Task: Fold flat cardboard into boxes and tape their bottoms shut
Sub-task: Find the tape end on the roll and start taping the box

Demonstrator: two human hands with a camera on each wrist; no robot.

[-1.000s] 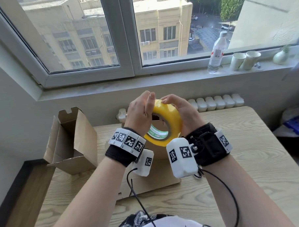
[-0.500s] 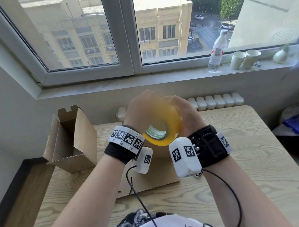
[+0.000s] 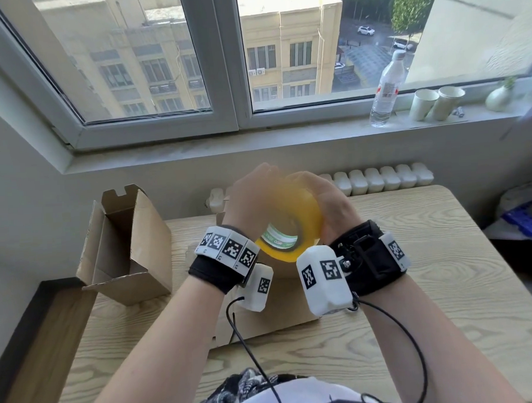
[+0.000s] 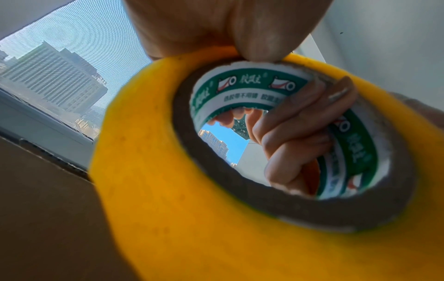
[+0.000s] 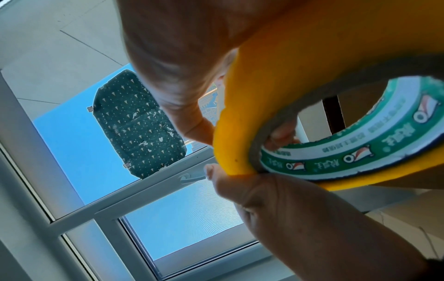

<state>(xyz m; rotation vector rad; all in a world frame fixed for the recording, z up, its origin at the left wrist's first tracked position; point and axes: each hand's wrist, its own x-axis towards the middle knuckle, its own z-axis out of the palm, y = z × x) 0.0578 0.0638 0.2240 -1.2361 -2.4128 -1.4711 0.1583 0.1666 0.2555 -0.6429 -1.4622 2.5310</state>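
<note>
A yellow tape roll (image 3: 305, 227) with a green-and-white core label is held up between both hands above the table, blurred by motion. My left hand (image 3: 258, 186) grips its left rim, the thumb (image 4: 259, 43) pressing on the outer edge of the tape roll (image 4: 168, 190). My right hand (image 3: 313, 190) grips the right side, and its fingers (image 4: 288, 136) curl through the core. In the right wrist view the right hand (image 5: 182, 76) wraps over the tape roll (image 5: 300, 57). Under the hands a brown cardboard box (image 3: 281, 307) rests on the table, mostly hidden by my wrists.
A second cardboard box (image 3: 126, 247) with open flaps sits at the left edge of the wooden table (image 3: 445, 285). On the windowsill stand a water bottle (image 3: 386, 83), two paper cups (image 3: 437, 102) and a small vase (image 3: 498, 98). A white radiator (image 3: 379, 179) runs behind the table.
The hands and the tape roll have gone blurry with motion. The left thumb, earlier raised over the roll's top, now sits lower on it. The boxes have not moved.
</note>
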